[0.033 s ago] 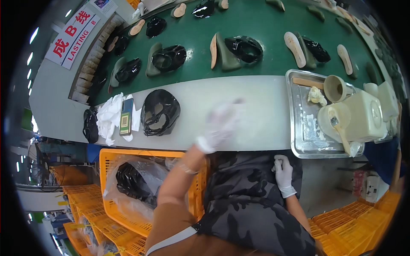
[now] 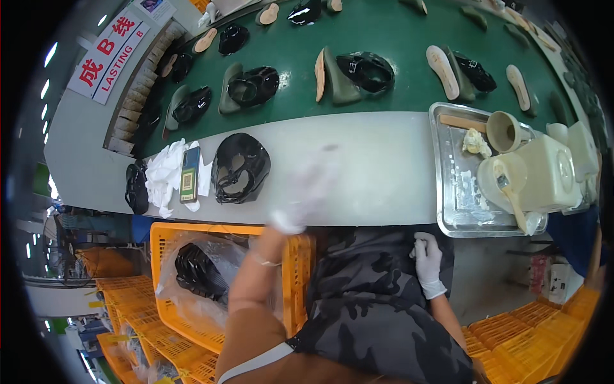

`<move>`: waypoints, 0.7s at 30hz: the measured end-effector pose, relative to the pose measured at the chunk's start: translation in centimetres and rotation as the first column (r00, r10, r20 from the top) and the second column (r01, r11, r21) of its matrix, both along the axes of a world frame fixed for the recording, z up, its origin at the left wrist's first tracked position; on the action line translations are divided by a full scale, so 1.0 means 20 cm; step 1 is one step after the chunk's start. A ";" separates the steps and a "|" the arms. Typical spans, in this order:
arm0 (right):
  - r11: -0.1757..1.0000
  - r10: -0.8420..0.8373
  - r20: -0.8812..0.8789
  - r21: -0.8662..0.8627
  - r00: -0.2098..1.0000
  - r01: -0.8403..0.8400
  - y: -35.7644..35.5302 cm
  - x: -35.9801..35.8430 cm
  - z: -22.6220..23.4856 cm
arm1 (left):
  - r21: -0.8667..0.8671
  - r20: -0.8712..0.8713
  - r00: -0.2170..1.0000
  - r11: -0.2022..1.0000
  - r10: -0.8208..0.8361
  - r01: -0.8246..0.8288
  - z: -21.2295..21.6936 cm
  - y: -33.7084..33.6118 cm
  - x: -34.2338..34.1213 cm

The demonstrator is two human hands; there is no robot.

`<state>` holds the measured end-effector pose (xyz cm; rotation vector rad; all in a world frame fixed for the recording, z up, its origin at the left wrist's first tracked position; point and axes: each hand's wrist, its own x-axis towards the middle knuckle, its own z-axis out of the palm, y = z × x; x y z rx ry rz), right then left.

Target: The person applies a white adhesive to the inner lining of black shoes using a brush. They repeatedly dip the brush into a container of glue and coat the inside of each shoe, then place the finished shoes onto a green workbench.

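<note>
Head view looks down on the green conveyor belt [image 2: 396,38], which carries black shoe uppers and tan insoles in a row across the top. Below it runs my white desk [image 2: 384,166], and under its near edge to my left stands an orange plastic crate [image 2: 294,281] with black uppers in a clear bag. On the right end of the desk sits a metal tray [image 2: 457,205] that holds a cream glue pot [image 2: 543,173] with a brush and a small cup [image 2: 505,131]. On the left part of the desk lies a black shoe upper [image 2: 240,168], with a heap of white cloths [image 2: 165,176] and a phone [image 2: 188,174] just beside it. My left hand [image 2: 307,192], in a white glove, is blurred above the desk, right of that upper and apart from it; I cannot tell whether its fingers are spread or closed. My right hand [image 2: 427,259], gloved too, rests against my camouflage apron [image 2: 377,307], fingers together, holding nothing that I can see.
</note>
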<state>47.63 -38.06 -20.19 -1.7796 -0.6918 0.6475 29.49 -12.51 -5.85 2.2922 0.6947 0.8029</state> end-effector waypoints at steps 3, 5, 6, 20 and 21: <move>0.997 -0.056 0.006 0.051 0.998 0.056 -0.10 0.00 0.20 | 0.255 -0.110 0.926 0.910 0.362 -0.326 0.18 0.13 -0.43; 0.977 -0.097 0.152 0.205 0.984 0.065 -0.19 0.08 0.28 | 0.408 -0.323 0.814 0.847 0.482 -0.339 0.19 0.19 -0.69; 0.956 -0.157 0.239 0.280 0.958 0.087 -0.22 0.13 0.34 | 0.388 -0.455 0.741 0.859 0.494 -0.334 0.17 0.23 -0.74; 0.796 -0.503 0.042 0.411 0.863 0.444 -0.06 0.59 0.64 | 0.724 -0.586 0.360 0.668 0.726 -0.169 0.23 0.16 -0.71; 0.815 -0.487 0.113 0.417 0.866 0.404 -0.06 0.62 0.64 | 0.781 -0.497 0.422 0.603 0.758 -0.162 0.29 0.12 -0.71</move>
